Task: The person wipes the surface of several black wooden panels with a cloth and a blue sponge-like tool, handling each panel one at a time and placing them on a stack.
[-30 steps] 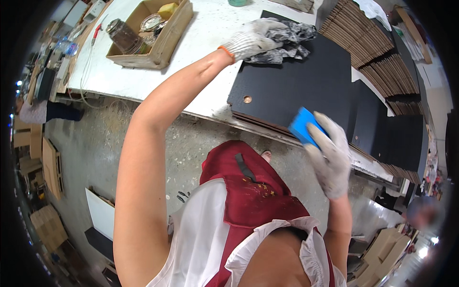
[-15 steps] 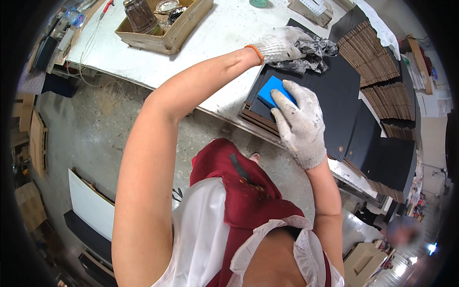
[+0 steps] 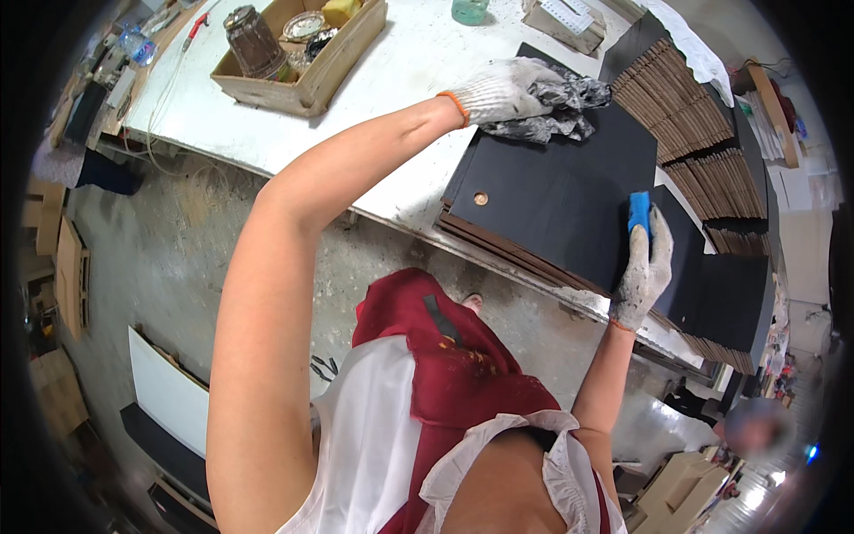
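Note:
My left hand (image 3: 507, 93), in a white knit glove with an orange cuff, is closed on a crumpled rag (image 3: 569, 94) stained black. It presses the rag near the far edge of a black panel (image 3: 551, 182), the top one of a stack at the table's front edge. A small round hole-like spot (image 3: 480, 198) shows near the panel's left corner. Over the right end of the panel, my gloved right hand (image 3: 646, 278) grips a small blue block (image 3: 639, 212) between thumb and fingers, turned on its side.
Stacked black boards with brown edges (image 3: 680, 98) fan out along the right. A wooden tray (image 3: 311, 98) holding a dirty brown jar (image 3: 256, 43) stands on the white table (image 3: 391, 84), with a greenish glass (image 3: 470, 11) farther back. Wooden pieces (image 3: 680, 494) lie at lower right.
My right hand has swept the blue block from the panel's left end to its right end, uncovering the round spot. The rag and left hand have shifted slightly left in view.

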`<control>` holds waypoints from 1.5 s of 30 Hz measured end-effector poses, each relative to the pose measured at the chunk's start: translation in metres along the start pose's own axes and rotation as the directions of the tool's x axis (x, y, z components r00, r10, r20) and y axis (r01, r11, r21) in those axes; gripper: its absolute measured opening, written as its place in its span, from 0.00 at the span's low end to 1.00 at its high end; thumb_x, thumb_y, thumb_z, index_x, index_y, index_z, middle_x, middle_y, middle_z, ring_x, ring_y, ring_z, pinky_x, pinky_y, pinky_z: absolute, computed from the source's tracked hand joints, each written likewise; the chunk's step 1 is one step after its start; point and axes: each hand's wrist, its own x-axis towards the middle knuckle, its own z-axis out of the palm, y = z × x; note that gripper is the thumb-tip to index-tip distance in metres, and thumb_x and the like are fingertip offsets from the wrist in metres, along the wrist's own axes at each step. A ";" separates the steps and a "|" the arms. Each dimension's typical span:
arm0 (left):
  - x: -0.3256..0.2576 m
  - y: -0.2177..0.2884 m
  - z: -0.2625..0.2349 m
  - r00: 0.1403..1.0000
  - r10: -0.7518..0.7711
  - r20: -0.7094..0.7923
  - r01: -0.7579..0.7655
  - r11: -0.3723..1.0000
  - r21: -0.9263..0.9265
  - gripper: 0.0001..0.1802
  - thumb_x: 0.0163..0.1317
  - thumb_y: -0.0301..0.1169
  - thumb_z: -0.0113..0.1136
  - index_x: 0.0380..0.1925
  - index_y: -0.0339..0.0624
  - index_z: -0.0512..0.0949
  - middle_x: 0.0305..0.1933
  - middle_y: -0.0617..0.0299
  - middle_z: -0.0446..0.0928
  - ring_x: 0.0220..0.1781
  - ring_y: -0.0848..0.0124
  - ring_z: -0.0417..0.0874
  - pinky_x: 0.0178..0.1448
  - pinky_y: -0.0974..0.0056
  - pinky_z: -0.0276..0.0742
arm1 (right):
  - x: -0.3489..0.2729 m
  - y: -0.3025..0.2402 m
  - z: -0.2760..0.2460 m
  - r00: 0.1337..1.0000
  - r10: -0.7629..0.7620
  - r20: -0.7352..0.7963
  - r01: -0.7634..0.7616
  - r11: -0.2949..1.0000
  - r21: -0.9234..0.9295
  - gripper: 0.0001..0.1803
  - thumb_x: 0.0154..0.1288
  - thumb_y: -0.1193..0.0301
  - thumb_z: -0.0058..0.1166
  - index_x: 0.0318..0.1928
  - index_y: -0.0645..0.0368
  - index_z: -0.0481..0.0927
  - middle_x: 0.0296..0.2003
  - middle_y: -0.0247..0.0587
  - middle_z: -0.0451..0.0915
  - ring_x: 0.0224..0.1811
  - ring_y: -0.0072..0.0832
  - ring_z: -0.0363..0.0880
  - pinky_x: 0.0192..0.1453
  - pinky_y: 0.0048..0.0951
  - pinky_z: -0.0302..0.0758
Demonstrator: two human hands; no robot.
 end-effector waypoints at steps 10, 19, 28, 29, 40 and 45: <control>-0.122 0.107 -0.006 0.735 0.579 0.352 -0.496 0.814 -0.303 0.32 0.45 0.32 0.60 0.57 0.47 0.75 0.65 0.54 0.68 0.72 0.53 0.61 0.77 0.43 0.47 | -0.005 0.008 -0.002 0.981 0.108 -0.162 -0.107 0.994 0.018 0.26 0.70 0.63 0.47 0.60 0.71 0.70 0.59 0.54 0.73 0.61 0.40 0.71 0.67 0.35 0.64; -0.021 0.014 -0.040 0.886 -0.437 0.156 0.461 0.787 -0.411 0.30 0.54 0.22 0.52 0.62 0.37 0.68 0.51 0.50 0.80 0.47 0.69 0.81 0.49 0.67 0.78 | -0.002 0.008 -0.004 0.994 0.067 -0.092 -0.063 0.997 0.039 0.22 0.68 0.72 0.48 0.59 0.70 0.71 0.56 0.52 0.73 0.59 0.38 0.72 0.66 0.34 0.65; -0.001 -0.021 -0.005 0.940 -0.337 -0.057 0.243 0.775 -0.584 0.29 0.63 0.41 0.60 0.58 0.32 0.71 0.48 0.49 0.81 0.47 0.66 0.80 0.53 0.65 0.75 | -0.002 -0.003 0.001 0.986 0.106 -0.127 -0.107 0.994 -0.002 0.22 0.68 0.72 0.48 0.59 0.71 0.70 0.56 0.53 0.73 0.58 0.40 0.72 0.65 0.36 0.66; -0.014 -0.012 -0.012 0.906 -0.422 -0.024 0.389 0.855 -0.342 0.34 0.63 0.44 0.61 0.62 0.31 0.66 0.49 0.46 0.80 0.47 0.68 0.80 0.54 0.66 0.76 | -0.002 -0.005 0.001 0.986 0.107 -0.129 -0.109 0.994 -0.008 0.22 0.68 0.72 0.48 0.59 0.72 0.70 0.56 0.54 0.73 0.58 0.40 0.72 0.65 0.37 0.66; -0.186 0.096 -0.060 0.954 -0.271 0.130 0.288 0.948 -0.138 0.39 0.44 0.17 0.48 0.64 0.35 0.67 0.65 0.49 0.70 0.68 0.64 0.70 0.72 0.63 0.61 | -0.003 0.002 0.000 0.982 0.112 -0.152 -0.122 0.991 -0.056 0.22 0.69 0.71 0.49 0.60 0.68 0.70 0.57 0.53 0.72 0.58 0.41 0.72 0.65 0.36 0.66; -0.121 0.086 -0.089 0.756 -0.652 -0.062 0.506 0.641 -0.578 0.22 0.57 0.22 0.62 0.54 0.36 0.75 0.48 0.56 0.82 0.50 0.69 0.83 0.57 0.68 0.77 | -0.005 0.010 -0.003 0.981 0.098 -0.165 -0.103 0.994 -0.022 0.23 0.68 0.70 0.51 0.60 0.68 0.71 0.55 0.54 0.73 0.58 0.42 0.72 0.65 0.37 0.66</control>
